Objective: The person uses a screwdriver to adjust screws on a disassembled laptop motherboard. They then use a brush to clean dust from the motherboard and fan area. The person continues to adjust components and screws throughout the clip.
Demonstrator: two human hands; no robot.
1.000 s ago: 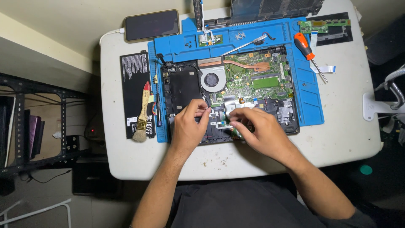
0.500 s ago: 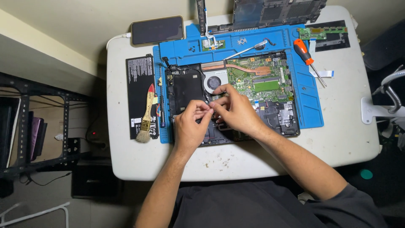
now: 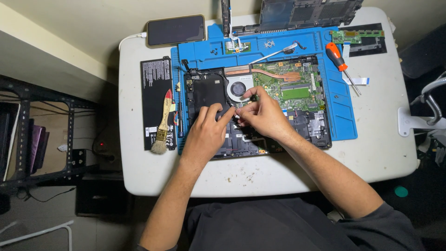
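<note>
Tabletop: hands hide laptop's middle.

Hidden and cut-off parts over the opened laptop

The left hand and right hand covered the middle of the laptop base, so whatever their fingertips pinched was too small to tell. The removed cover ran off the top edge, and the screws on the blue mat were mere specks.
</note>
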